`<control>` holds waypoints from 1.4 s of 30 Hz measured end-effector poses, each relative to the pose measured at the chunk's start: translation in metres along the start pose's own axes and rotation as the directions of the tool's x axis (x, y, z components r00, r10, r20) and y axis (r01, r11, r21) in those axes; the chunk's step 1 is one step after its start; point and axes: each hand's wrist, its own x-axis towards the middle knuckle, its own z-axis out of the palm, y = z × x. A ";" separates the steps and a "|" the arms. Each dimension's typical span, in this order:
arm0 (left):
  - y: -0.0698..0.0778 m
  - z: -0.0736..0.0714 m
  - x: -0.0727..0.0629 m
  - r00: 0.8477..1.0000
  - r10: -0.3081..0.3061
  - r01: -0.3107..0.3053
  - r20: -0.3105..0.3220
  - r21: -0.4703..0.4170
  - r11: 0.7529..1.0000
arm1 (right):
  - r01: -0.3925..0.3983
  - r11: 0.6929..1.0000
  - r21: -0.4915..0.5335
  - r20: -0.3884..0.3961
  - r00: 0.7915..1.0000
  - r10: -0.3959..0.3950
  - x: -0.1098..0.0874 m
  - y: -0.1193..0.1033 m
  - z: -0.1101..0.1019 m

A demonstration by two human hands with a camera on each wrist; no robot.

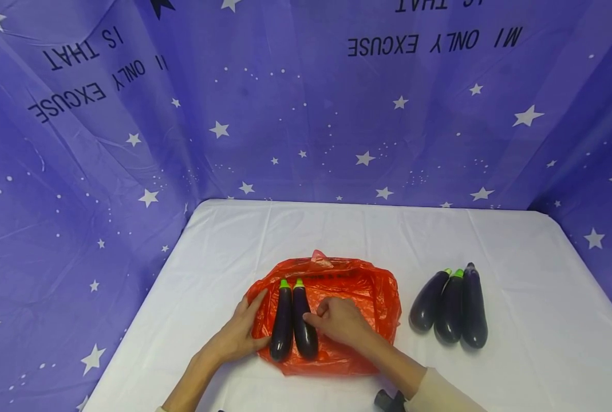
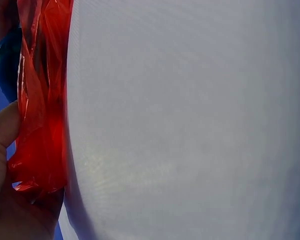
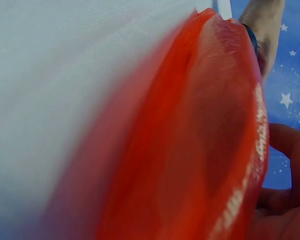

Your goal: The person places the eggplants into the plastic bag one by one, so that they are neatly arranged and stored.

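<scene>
Two dark purple eggplants lie side by side in an open red plastic bag [image 1: 347,366]: the left eggplant [image 1: 282,326] and the right eggplant [image 1: 303,329], green stem ends pointing away. My left hand [image 1: 241,332] rests against the bag's left side, fingers extended along it and thumb near the left eggplant's lower end. My right hand [image 1: 344,320] is over the bag's middle; its thumb touches the right eggplant's side while the other fingers are loosely bent. In the right wrist view the bag's wall [image 3: 205,125] hides most of what is inside.
To the right of the bag, three more eggplants [image 1: 450,312] lie close together on the white tablecloth [image 1: 532,274]. A small black object [image 1: 388,401] sits by the right sleeve at the near edge. A purple star-printed curtain [image 1: 306,114] stands behind the table.
</scene>
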 end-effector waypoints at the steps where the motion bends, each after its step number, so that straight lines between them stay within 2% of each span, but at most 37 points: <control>1: 0.000 0.000 0.000 1.000 0.000 0.000 0.000 0.000 1.000 | -0.002 1.000 0.005 0.004 1.000 0.002 -0.001 0.000 -0.002; 9: 0.000 0.000 0.000 1.000 0.015 -0.015 0.004 -0.004 1.000 | 0.037 0.999 0.015 -0.038 0.999 -0.037 -0.013 0.004 -0.021; 15: 0.000 -0.001 0.000 1.000 0.018 -0.018 -0.001 0.000 1.000 | 0.050 0.997 0.061 -0.076 0.996 -0.045 -0.029 0.008 -0.042; 21: 0.001 -0.002 -0.001 1.000 0.013 -0.013 0.002 0.004 1.000 | -0.027 0.996 0.082 -0.097 0.995 0.035 -0.051 0.014 -0.069; 25: 0.001 -0.001 0.000 1.000 0.011 -0.011 0.002 0.001 1.000 | -0.077 0.996 0.035 -0.129 0.988 0.081 -0.070 0.025 -0.093; 32: 0.001 0.000 0.000 1.000 0.010 -0.010 0.002 -0.007 1.000 | -0.165 0.984 -0.062 -0.199 0.968 0.150 -0.104 0.067 -0.133; 39: 0.001 0.000 0.001 1.000 0.026 -0.026 0.005 -0.004 1.000 | -0.261 0.947 -0.184 -0.261 0.943 0.209 -0.133 0.134 -0.166; 42: 0.000 -0.001 0.000 1.000 0.019 -0.018 0.006 -0.002 1.000 | -0.306 0.933 -0.189 -0.256 0.933 0.254 -0.138 0.158 -0.174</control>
